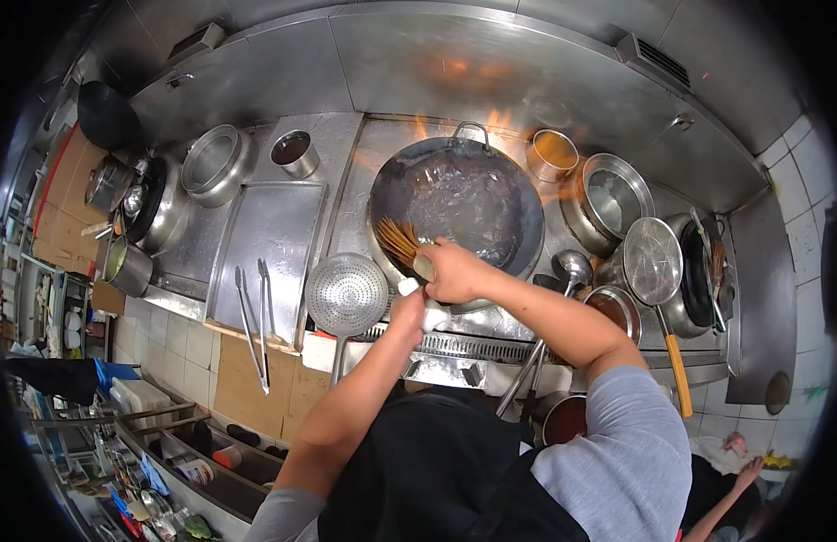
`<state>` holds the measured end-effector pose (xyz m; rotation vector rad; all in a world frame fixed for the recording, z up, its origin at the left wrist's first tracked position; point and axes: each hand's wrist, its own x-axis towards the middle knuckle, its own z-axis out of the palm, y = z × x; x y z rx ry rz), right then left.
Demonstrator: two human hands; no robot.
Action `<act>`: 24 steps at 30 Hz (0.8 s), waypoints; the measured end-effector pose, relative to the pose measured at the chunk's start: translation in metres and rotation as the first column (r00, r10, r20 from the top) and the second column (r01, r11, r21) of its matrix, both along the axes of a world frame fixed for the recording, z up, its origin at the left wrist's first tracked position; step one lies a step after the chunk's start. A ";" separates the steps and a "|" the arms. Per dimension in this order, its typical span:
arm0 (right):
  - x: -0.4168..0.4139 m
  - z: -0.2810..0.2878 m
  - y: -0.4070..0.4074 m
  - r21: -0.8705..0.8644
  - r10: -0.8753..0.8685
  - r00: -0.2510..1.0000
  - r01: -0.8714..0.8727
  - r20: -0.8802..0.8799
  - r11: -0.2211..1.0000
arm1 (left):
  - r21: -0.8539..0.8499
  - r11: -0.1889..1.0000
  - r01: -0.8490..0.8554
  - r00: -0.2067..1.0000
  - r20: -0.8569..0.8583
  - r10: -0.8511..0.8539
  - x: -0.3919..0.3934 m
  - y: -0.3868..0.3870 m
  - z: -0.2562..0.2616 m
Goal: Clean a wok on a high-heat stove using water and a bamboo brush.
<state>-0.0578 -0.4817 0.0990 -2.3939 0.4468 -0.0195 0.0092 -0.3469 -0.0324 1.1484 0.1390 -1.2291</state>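
A large iron wok (459, 217) sits over the burner, with water swirling in it and a loop handle on its far rim. My right hand (455, 271) grips the bound end of a bamboo wok brush (399, 238). Its splayed bristles rest against the wok's left inner wall. My left hand (410, 315) is closed on a folded white cloth (434, 317) at the wok's near edge; whatever the cloth wraps is hidden. Left of that hand lies a perforated skimmer (347, 295). Orange flames (499, 118) rise behind the far rim.
Tongs (261, 318) lie across a steel tray (276, 210) at left. Right of the wok stand a metal container of orange-brown contents (552, 152), a strainer pot (615, 193), a ladle (573, 267) and a wooden-handled mesh strainer (652, 261). Another person's arm (726, 498) shows at lower right.
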 end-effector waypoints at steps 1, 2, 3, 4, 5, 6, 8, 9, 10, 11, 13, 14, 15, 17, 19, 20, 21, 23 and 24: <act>0.003 0.008 -0.002 0.013 0.057 0.998 -0.056 -0.020 0.998 | 0.114 0.992 -0.051 0.994 0.106 0.039 0.000 -0.003 -0.005; 0.017 0.006 -0.015 0.032 0.035 0.999 -0.034 -0.028 0.999 | 0.218 0.971 -0.101 0.976 0.212 0.053 -0.001 -0.007 -0.009; 0.034 -0.004 -0.040 0.053 -0.004 0.999 0.006 -0.041 0.999 | 0.218 0.973 -0.080 0.990 0.135 0.051 -0.007 -0.013 0.003; 0.047 -0.027 -0.072 -0.051 -0.118 0.990 0.123 0.080 0.991 | 0.216 0.975 -0.056 0.991 0.132 0.027 -0.012 -0.021 0.004; 0.056 -0.037 -0.094 -0.098 -0.298 0.941 0.316 0.162 0.944 | 0.229 0.972 -0.058 0.989 0.143 0.026 -0.015 -0.026 0.001; 0.063 -0.039 -0.088 -0.094 -0.295 0.941 0.312 0.165 0.945 | 0.243 0.967 -0.083 0.986 0.161 0.044 -0.011 -0.026 0.000; 0.074 -0.047 -0.066 -0.094 -0.381 0.900 0.407 0.213 0.908 | 0.235 0.971 -0.047 0.989 0.144 0.013 -0.010 -0.021 -0.003; 0.075 -0.052 -0.051 -0.091 -0.293 0.940 0.311 0.173 0.946 | 0.211 0.977 -0.033 0.993 0.114 0.009 -0.012 -0.020 -0.004; 0.075 -0.039 -0.020 -0.059 -0.151 0.981 0.159 0.118 0.986 | 0.191 0.980 -0.053 0.995 0.090 0.036 -0.007 -0.011 -0.006; 0.062 -0.015 -0.004 -0.080 -0.068 0.996 0.073 0.065 0.994 | 0.161 0.986 -0.036 0.996 0.083 0.023 -0.010 -0.009 -0.005; 0.072 -0.029 -0.014 -0.102 0.001 0.998 0.006 0.069 0.995 | 0.169 0.986 -0.015 0.998 0.059 0.005 -0.010 -0.010 -0.005; 0.080 0.017 -0.028 -0.102 0.021 0.995 -0.031 -0.097 0.994 | 0.177 0.984 -0.027 0.999 0.040 0.020 -0.009 -0.002 -0.007; 0.085 0.002 -0.065 -0.080 -0.167 0.985 0.169 0.035 0.982 | 0.179 0.984 -0.007 0.999 0.034 0.000 -0.016 -0.004 -0.005; 0.084 -0.043 -0.105 -0.148 -0.342 0.925 0.366 0.165 0.919 | 0.184 0.983 0.025 0.998 0.048 -0.034 -0.022 -0.024 -0.001; 0.090 -0.029 -0.052 -0.182 -0.154 0.985 0.167 0.081 0.969 | 0.178 0.984 -0.017 0.999 0.037 0.010 -0.014 -0.010 -0.003; 0.083 -0.040 -0.031 -0.176 -0.058 0.995 0.072 0.085 0.982 | 0.153 0.988 -0.021 1.000 0.024 0.018 -0.015 -0.011 -0.002; 0.078 -0.027 -0.010 -0.164 0.018 0.998 -0.007 0.065 0.986 | 0.152 0.987 -0.045 0.999 0.031 0.041 -0.009 -0.005 -0.003; 0.081 -0.010 -0.018 -0.142 0.071 0.997 -0.065 0.035 0.988 | 0.170 0.983 -0.067 0.992 0.119 0.047 -0.007 0.000 -0.006; 0.097 -0.031 -0.068 -0.152 0.033 0.988 -0.056 -0.149 0.987 | 0.168 0.986 -0.020 0.994 0.106 0.002 -0.017 -0.009 -0.005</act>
